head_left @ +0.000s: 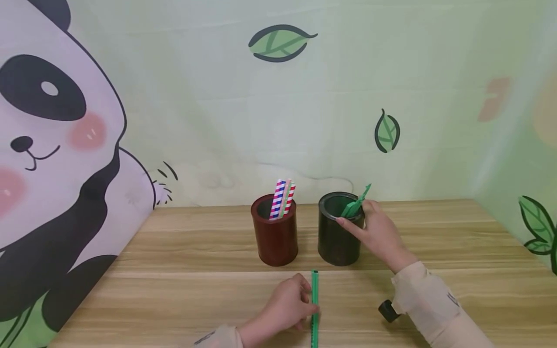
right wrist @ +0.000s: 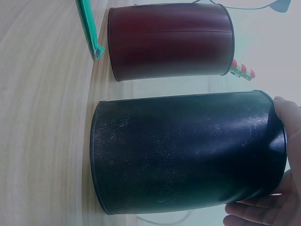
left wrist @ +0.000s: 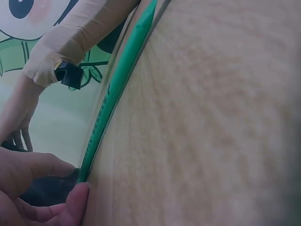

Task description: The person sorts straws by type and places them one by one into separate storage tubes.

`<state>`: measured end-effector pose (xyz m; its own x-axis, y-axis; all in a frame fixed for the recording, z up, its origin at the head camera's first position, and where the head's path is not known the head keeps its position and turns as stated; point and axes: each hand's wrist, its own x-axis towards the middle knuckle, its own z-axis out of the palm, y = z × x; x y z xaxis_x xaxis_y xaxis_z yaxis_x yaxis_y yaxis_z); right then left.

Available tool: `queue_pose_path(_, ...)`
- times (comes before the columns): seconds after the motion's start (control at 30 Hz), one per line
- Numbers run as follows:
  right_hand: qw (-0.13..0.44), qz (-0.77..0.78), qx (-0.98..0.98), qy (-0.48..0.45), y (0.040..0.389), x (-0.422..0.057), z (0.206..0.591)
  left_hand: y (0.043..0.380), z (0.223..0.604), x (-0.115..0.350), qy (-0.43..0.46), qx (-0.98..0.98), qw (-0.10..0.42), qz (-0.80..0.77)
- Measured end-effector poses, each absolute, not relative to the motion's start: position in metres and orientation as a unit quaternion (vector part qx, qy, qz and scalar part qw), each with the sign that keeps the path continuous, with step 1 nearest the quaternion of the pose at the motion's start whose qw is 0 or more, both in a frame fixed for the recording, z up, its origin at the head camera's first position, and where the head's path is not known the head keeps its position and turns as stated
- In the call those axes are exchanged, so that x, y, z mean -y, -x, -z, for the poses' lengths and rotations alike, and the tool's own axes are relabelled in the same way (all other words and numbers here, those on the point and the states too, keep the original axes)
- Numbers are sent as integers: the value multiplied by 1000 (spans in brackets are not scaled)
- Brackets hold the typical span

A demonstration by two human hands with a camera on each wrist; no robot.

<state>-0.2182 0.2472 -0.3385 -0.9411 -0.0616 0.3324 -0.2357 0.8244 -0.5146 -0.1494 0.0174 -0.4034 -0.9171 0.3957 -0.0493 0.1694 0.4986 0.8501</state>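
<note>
In the head view my left hand [head_left: 288, 302] is at a slim green paper-wrapped stick [head_left: 315, 285] on the wooden table. Its thumb crosses the stick and the index finger is beside it; the left wrist view shows dark print along the green wrapper [left wrist: 117, 80] and the fingertips pinching about its far end. My right hand [head_left: 383, 232] grips the upper right side of a black cylindrical holder [head_left: 339, 246], thumb on the near rim, fingers partly hidden behind. Crumpled green wrapped sticks [head_left: 354, 208] lean out of that holder, close to the right fingers.
A dark red cylindrical holder [head_left: 278, 241] stands upright just left of the black one, with striped paper sticks [head_left: 277, 200] in it. Behind the table [head_left: 196, 232] hangs a backdrop with a panda and leaves. A black wrist camera [head_left: 388, 311] sits at my right sleeve.
</note>
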Motion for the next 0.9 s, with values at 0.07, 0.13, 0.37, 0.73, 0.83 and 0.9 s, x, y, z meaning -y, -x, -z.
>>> queue_pose_path(0.07,153,-286,943,-79,218,-247,339,150,404,-18,-165,-863,115,-463)
queue_pose_path(0.13,153,-287,942,-78,218,-247,339,151,405,-19,-165,-869,110,-454)
queue_pose_path(0.37,155,-288,942,-78,217,-246,338,151,404,-21,-167,-880,98,-434)
queue_pose_path(0.73,154,-281,944,-79,217,-247,337,149,401,-21,-156,-884,90,-431)
queue_pose_path(0.83,156,-279,944,-83,217,-247,337,148,400,-21,-151,-884,96,-432)
queue_pose_path(0.9,155,-279,944,-83,217,-246,337,148,400,-22,-148,-884,97,-432)
